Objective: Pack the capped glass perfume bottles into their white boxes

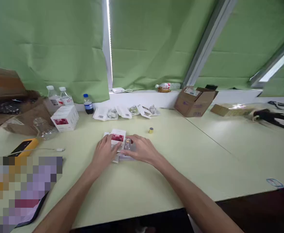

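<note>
My left hand [104, 150] is closed on a white printed card [119, 133] with a picture of red berries. More white card shows under and beside that hand. My right hand [143, 149] curls its thumb and fingers around a small clear glass perfume bottle [127, 143] with a gold-coloured neck. The bottle is right beside the card, over what looks like a clear plastic tray, partly hidden by my fingers. A small gold cap [151, 130] stands on the table, beyond my right hand.
Several opened white packs [124, 112] with glass pieces line the table's back. A stack of white cards [65, 118], clear bottles and a dark drink bottle [88, 104] stand left. A cardboard box [195, 101] is back right. A blurred-out tablet-like object [32, 191] lies front left.
</note>
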The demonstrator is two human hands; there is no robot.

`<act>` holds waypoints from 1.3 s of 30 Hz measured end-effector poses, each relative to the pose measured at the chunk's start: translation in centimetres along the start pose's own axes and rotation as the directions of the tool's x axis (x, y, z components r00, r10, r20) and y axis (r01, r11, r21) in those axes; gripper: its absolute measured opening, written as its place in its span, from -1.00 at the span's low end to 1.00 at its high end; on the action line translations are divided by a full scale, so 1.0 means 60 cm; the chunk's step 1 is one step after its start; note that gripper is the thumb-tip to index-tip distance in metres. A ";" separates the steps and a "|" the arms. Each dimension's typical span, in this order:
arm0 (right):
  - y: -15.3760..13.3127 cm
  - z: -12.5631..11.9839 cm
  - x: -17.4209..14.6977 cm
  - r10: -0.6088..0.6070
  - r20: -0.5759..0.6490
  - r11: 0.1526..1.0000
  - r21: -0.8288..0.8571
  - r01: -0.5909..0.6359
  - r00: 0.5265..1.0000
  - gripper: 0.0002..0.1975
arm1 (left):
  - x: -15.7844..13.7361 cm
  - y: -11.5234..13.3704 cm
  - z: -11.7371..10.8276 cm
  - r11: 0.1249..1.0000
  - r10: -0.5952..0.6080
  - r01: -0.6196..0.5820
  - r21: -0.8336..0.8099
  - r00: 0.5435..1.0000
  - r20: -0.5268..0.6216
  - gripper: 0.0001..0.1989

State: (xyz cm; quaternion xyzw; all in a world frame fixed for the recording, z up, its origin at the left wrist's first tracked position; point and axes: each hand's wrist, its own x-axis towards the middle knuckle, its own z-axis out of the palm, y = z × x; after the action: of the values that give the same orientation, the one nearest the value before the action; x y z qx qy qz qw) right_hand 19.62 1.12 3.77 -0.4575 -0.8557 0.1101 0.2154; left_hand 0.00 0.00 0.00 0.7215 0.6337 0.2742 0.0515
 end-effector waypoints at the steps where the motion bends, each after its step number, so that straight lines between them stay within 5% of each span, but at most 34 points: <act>1: -0.001 0.002 0.000 0.009 0.015 1.000 0.002 -0.009 1.000 -0.44 | 0.001 0.002 0.000 1.000 -0.011 0.011 -0.003 1.000 -0.025 -0.45; 8: -0.001 0.019 0.002 0.088 -0.042 0.995 -0.051 -0.090 0.995 -0.60 | 0.015 -0.013 -0.015 0.972 -0.213 0.205 -0.111 0.975 -0.065 -0.42; 14: 0.011 0.025 0.005 0.118 -0.065 0.992 -0.039 -0.121 0.991 -0.66 | 0.034 -0.050 -0.022 0.839 -0.447 0.449 -0.307 0.891 0.084 -0.43; 20: 0.028 0.008 0.012 0.167 -0.210 0.985 0.005 -0.170 0.963 -0.64 | 0.036 -0.053 -0.028 0.718 -0.505 0.537 -0.443 0.840 0.199 -0.43; 28: 0.137 -0.064 0.014 0.415 -0.486 0.876 -0.015 -0.482 0.769 -0.59 | 0.035 -0.054 -0.025 0.671 -0.481 0.517 -0.532 0.849 0.219 -0.33; 35: 0.236 -0.089 -0.004 0.662 -0.440 0.649 -0.070 -0.758 0.607 -0.62 | 0.037 -0.058 -0.013 0.667 -0.454 0.430 -0.609 0.882 0.125 -0.48; 39: 0.260 -0.088 -0.008 0.677 -0.454 0.613 -0.089 -0.785 0.580 -0.63 | 0.037 -0.065 -0.008 0.611 -0.448 0.447 -0.653 0.876 0.180 -0.53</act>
State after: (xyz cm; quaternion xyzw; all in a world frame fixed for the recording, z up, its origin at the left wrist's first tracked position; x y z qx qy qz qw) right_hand 33.78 9.35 2.30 -0.8094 -0.5346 -0.0223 0.2420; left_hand -3.59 2.70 -0.50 0.4709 0.6487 0.4642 0.3768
